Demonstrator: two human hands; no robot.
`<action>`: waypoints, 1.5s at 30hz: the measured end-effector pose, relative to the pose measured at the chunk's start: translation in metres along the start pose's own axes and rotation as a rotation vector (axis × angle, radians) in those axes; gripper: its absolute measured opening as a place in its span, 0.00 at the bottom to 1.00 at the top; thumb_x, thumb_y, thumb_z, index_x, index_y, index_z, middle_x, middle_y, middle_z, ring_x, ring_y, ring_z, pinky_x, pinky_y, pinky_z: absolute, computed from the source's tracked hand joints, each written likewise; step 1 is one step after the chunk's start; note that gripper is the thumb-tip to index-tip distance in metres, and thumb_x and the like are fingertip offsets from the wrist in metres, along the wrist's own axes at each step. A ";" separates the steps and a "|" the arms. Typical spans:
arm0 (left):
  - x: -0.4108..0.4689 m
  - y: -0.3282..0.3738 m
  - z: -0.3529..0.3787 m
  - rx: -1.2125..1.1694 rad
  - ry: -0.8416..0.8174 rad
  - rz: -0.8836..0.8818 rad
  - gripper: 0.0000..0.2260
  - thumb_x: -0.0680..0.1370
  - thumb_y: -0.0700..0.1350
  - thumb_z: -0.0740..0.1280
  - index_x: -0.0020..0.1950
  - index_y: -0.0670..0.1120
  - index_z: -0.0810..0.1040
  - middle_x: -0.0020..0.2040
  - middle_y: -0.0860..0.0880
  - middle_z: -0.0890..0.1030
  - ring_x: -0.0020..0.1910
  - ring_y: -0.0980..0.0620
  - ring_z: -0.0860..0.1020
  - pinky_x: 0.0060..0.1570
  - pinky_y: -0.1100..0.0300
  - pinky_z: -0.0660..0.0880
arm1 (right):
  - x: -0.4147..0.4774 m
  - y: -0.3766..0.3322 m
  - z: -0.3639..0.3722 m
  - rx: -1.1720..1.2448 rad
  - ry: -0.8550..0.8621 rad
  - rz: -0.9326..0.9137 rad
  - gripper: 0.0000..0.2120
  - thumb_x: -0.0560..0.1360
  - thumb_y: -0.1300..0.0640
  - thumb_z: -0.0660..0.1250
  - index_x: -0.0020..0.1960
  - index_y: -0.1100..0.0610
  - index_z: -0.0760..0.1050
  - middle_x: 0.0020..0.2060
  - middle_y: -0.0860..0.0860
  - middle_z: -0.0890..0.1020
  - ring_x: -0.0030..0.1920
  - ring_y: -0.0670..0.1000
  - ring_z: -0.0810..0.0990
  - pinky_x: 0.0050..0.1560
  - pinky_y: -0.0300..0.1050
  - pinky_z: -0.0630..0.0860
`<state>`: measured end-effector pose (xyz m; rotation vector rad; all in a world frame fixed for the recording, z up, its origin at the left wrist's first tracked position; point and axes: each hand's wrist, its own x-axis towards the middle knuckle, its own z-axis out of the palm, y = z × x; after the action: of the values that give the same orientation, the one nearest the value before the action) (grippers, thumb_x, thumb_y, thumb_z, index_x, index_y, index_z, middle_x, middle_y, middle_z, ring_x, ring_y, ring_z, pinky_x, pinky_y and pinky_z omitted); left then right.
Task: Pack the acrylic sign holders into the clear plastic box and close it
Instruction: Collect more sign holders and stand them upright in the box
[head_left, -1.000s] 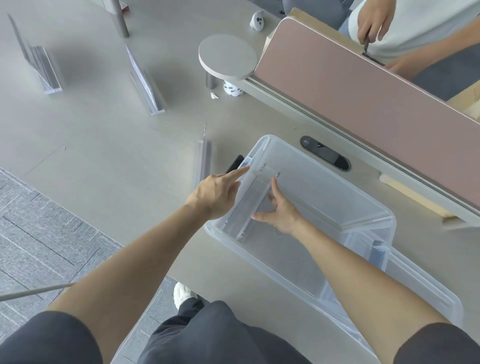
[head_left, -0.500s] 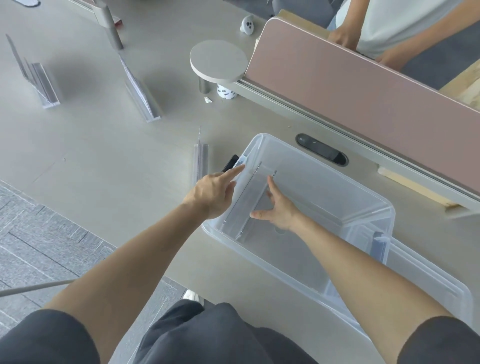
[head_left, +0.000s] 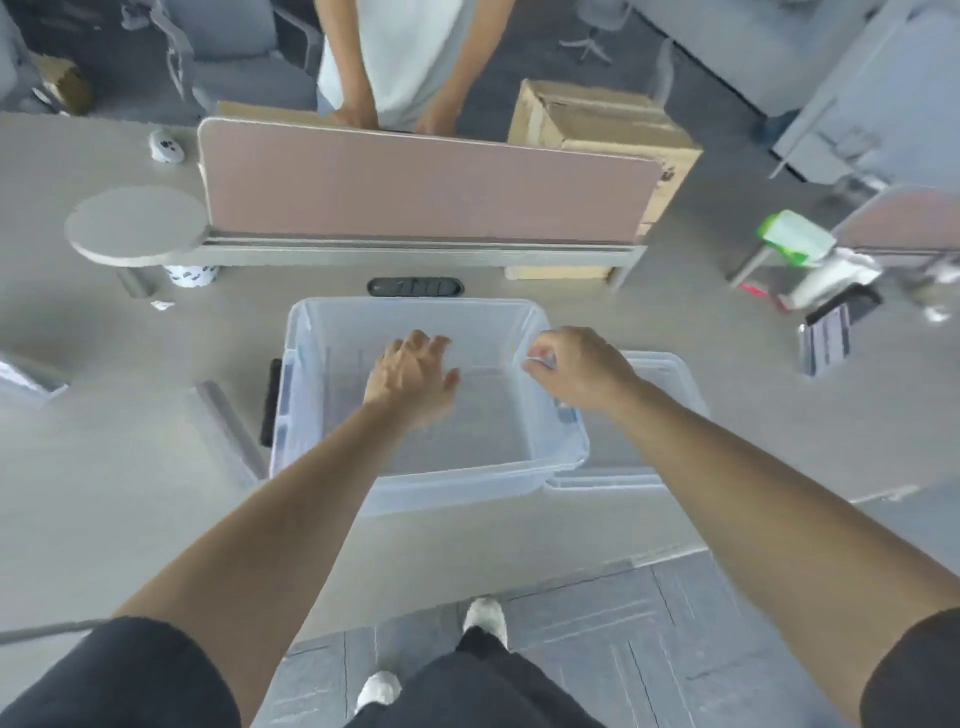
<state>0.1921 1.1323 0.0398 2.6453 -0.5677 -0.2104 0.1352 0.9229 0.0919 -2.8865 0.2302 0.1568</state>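
Two hands over clear plastic box, contents blurred

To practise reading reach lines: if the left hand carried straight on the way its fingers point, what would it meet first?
Probably the far wall of the clear plastic box. The left hand is over the box's inside, fingers pointing away from the person. Depth is unclear and the picture is blurred.

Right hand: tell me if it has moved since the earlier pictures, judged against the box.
Yes. The right hand has left the box's left end, where it steadied a holder, and now sits curled at the right wall.
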 end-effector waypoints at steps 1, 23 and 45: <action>0.003 0.022 0.004 0.000 -0.027 0.049 0.21 0.80 0.54 0.59 0.72 0.51 0.67 0.68 0.45 0.70 0.66 0.42 0.68 0.60 0.49 0.69 | -0.014 0.018 -0.010 0.000 0.040 0.046 0.11 0.76 0.48 0.65 0.51 0.54 0.81 0.49 0.54 0.83 0.52 0.58 0.81 0.51 0.51 0.79; 0.041 0.494 0.206 0.080 -0.215 0.503 0.18 0.78 0.52 0.63 0.67 0.50 0.72 0.62 0.47 0.74 0.61 0.45 0.75 0.58 0.51 0.73 | -0.230 0.493 -0.105 -0.006 0.096 0.650 0.15 0.80 0.45 0.60 0.61 0.50 0.78 0.59 0.52 0.79 0.58 0.57 0.79 0.58 0.50 0.77; 0.250 0.675 0.348 -0.135 -0.245 0.224 0.20 0.77 0.57 0.65 0.67 0.53 0.71 0.62 0.49 0.75 0.61 0.47 0.75 0.59 0.51 0.73 | -0.052 0.751 -0.169 0.080 0.026 0.538 0.18 0.78 0.44 0.63 0.66 0.49 0.74 0.61 0.48 0.79 0.57 0.54 0.79 0.58 0.50 0.77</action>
<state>0.0964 0.3392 0.0072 2.4179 -0.8901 -0.4903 -0.0273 0.1691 0.0892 -2.6778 0.9885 0.1963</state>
